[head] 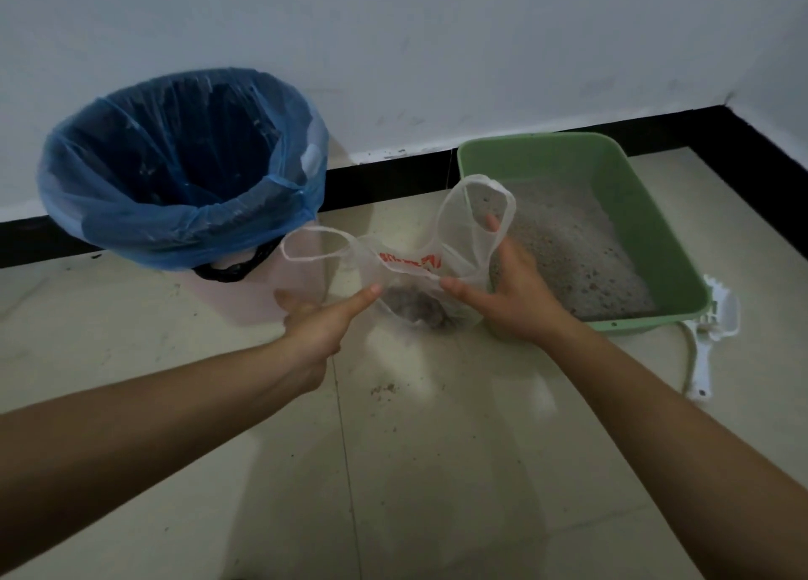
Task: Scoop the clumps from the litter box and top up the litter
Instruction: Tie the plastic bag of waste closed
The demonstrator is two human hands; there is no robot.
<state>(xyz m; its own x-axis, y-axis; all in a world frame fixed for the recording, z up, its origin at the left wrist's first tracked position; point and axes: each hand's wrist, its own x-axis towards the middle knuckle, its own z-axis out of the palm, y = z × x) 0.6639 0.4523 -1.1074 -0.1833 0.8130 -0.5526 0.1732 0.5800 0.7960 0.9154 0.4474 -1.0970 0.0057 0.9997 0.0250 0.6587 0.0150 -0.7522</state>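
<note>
A thin white plastic bag (411, 269) with red print stands on the floor between my hands, its mouth spread open and dark clumps (417, 308) at its bottom. My right hand (511, 291) holds the bag's right side, thumb on the rim and fingers up through the right handle loop. My left hand (315, 321) is at the left rim, with its thumb tip touching the plastic and its fingers spread. The left handle loop hangs free. The green litter box (647, 212) sits to the right, with pale litter (577, 256) inside. A white scoop (712, 334) lies on the floor by its right corner.
A pink bin (258, 291) with a blue liner (183, 177) stands at the left against the white wall. A black skirting strip (393, 181) runs along the wall. Some litter crumbs (384, 389) lie on the pale floor tiles in front of the bag.
</note>
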